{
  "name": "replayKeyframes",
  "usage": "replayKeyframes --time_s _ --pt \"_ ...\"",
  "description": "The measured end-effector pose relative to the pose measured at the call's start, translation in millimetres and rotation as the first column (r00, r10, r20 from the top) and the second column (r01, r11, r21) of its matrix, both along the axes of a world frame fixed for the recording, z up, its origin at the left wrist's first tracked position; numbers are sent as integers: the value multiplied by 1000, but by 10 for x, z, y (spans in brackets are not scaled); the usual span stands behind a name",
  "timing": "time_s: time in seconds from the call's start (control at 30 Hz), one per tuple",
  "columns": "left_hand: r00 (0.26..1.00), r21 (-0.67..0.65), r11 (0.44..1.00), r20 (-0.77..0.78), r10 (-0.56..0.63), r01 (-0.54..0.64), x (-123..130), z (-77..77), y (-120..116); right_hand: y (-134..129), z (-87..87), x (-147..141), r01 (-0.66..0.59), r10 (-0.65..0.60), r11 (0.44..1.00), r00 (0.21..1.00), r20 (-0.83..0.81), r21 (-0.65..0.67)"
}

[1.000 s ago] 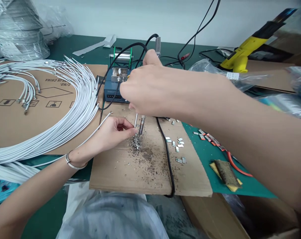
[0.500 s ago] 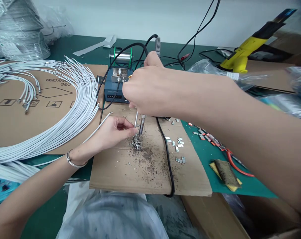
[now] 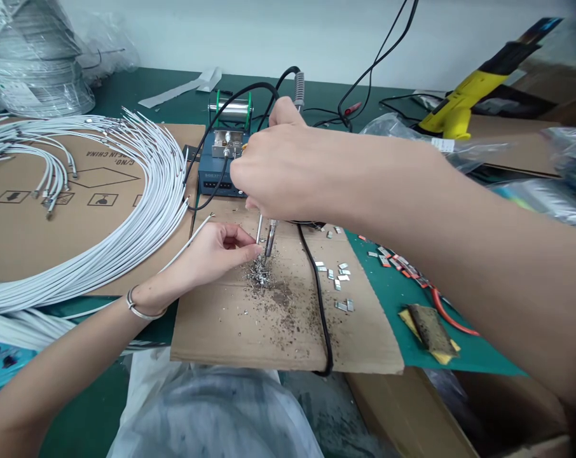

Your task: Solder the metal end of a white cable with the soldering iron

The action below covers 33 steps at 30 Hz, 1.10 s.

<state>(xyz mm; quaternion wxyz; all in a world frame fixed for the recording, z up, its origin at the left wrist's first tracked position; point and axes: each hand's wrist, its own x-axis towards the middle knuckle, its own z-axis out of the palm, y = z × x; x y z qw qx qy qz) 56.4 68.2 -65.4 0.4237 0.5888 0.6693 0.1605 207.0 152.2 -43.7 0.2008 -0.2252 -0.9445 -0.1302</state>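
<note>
My right hand (image 3: 283, 162) is closed around a soldering iron (image 3: 270, 238), held upright over the cardboard; its grip is hidden by the hand. The metal barrel points down at a pile of silvery wire clippings (image 3: 259, 273). Just left of the barrel, my left hand (image 3: 221, 251) pinches the lower end of a thin white cable (image 3: 259, 227) between thumb and fingertips. The cable's upper part disappears behind my right hand. Another white cable end (image 3: 205, 222) sticks out behind my left hand.
White cables (image 3: 140, 242) lie curved in a big bundle at left. Behind the hands stand a blue device (image 3: 216, 175) and a solder spool (image 3: 235, 109). Small metal pieces (image 3: 342, 277) lie beside a black cord (image 3: 319, 292). A worn sponge (image 3: 431, 331) and yellow heat gun (image 3: 464, 102) are at right.
The whole view has shifted very slightly. Both hands, the iron and the white cable keep almost the same positions.
</note>
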Motion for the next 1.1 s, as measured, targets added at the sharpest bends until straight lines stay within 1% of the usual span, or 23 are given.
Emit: replayKeyframes --time_s 0.07,0.17,0.27,0.3,0.37,0.4,0.43,0.53,0.6,0.7,0.73,0.77,0.8,0.87,0.93,1.0,1.03,1.07,1.1 --pt "1000 0 1000 -11 -1 1 9 -4 -4 10 12 -7 10 -12 999 999 36 46" --pt "1000 1 1000 -21 5 -5 12 -12 -8 19 15 -24 41 -44 999 996 81 35" --pt "1000 -2 1000 -14 6 -6 1 -12 -6 6 11 -32 55 -57 997 997 53 45" --pt "1000 0 1000 -12 4 -4 -3 -10 -5 -3 13 -32 26 -28 998 999 32 58" --pt "1000 12 1000 -13 1 -1 -11 -3 -5 -22 25 -30 55 -54 998 997 64 -8" --pt "1000 17 1000 -11 -1 1 -14 0 -6 -29 33 -31 52 -51 998 997 58 -20" --pt "1000 16 1000 -8 0 0 -16 2 -8 -32 42 -33 83 -78 995 993 90 -55" --pt "1000 10 1000 9 -5 5 -15 -6 -17 -5 61 -49 83 -76 994 992 106 -68" --pt "1000 9 1000 17 -5 5 -11 -20 -20 36 61 -58 55 -46 996 990 132 -65" --pt "1000 10 1000 29 1 -1 6 -36 -16 77 57 -52 28 -22 999 986 166 -36" --pt "1000 15 1000 29 -1 1 15 -37 -12 74 63 -45 21 -21 1000 990 140 2" --pt "1000 19 1000 27 0 0 23 -36 -9 61 76 -37 32 -34 999 988 152 16" --pt "1000 21 1000 21 1 -2 32 -34 -6 39 94 -30 17 -22 999 994 109 45" --pt "1000 21 1000 8 4 -4 44 -32 -2 -18 137 -19 32 -26 999 976 215 -21" --pt "1000 13 1000 2 9 -9 44 -37 -1 -65 154 -9 42 -25 998 960 278 -53" --pt "1000 15 1000 2 2 -2 33 -44 -2 -90 119 33 29 -36 999 979 203 38" --pt "1000 20 1000 9 -4 4 26 -42 -4 -99 88 80 26 -38 992 995 97 121" --pt "1000 20 1000 18 -3 3 20 -31 -7 -112 56 155 -2 11 977 999 -40 215" --pt "1000 18 1000 30 0 0 17 -8 -11 -136 29 260 -29 48 979 995 -88 204"
